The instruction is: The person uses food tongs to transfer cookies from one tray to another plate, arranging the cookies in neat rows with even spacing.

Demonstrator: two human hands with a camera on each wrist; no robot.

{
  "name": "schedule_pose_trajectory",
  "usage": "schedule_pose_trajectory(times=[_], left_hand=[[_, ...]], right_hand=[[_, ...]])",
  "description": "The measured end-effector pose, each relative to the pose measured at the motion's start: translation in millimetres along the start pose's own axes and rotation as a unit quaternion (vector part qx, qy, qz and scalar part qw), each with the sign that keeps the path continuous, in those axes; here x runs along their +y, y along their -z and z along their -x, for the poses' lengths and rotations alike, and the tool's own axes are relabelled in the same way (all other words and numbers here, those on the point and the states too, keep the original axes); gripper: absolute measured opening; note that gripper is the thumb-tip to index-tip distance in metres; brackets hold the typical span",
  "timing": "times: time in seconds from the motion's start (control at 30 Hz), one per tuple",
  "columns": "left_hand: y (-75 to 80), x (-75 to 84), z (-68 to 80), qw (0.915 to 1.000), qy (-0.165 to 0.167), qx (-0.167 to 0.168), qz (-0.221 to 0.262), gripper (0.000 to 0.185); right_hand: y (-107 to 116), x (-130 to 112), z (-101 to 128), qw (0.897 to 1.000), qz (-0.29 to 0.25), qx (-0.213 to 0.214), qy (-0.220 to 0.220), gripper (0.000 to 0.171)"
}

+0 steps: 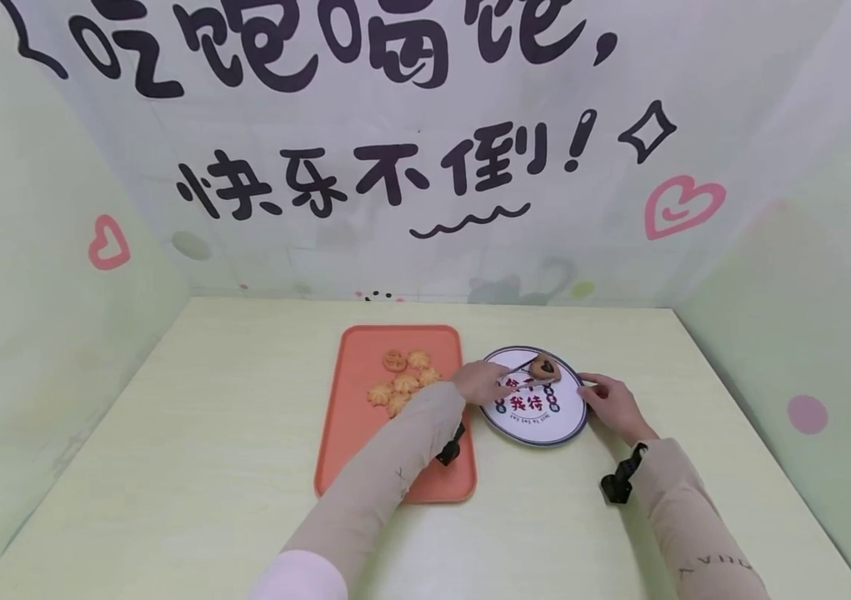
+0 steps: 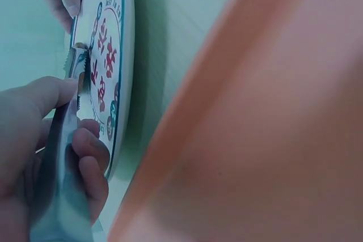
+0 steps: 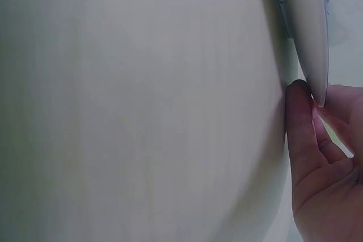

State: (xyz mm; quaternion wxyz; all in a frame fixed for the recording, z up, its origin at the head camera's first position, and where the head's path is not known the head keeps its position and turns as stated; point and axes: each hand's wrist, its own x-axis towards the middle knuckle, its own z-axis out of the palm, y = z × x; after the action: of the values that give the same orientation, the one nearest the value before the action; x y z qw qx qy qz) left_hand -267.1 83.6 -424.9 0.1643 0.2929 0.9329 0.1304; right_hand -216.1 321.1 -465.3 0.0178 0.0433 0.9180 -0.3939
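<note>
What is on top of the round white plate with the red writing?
One brown heart-topped cookie sits on the round white plate, by the metal tongs in the left hand. Underneath the cookie is hidden.

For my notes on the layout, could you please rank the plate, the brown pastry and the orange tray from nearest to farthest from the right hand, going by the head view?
1. Plate: its right rim touches the right hand.
2. Brown pastry: on the plate's far side.
3. Orange tray: left of the plate.
</note>
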Motion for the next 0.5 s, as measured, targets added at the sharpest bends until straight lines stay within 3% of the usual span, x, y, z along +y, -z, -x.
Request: schedule_pose_trajectory(times=[0.17, 0.5], left_hand=[[0.9, -1.6, -0.8, 0.9998, 0.006, -0.014, -0.014, 0.045], [6.3, 2.6, -5.8, 0.9978, 0.013, -0.009, -0.064, 0.047]], right_hand=[[-0.5, 1.1, -0.7, 1.0, -0.003, -0.003, -0.006, 0.039], [-0.5, 1.8, -0.9, 1.0, -0.005, -0.003, -0.011, 0.04]])
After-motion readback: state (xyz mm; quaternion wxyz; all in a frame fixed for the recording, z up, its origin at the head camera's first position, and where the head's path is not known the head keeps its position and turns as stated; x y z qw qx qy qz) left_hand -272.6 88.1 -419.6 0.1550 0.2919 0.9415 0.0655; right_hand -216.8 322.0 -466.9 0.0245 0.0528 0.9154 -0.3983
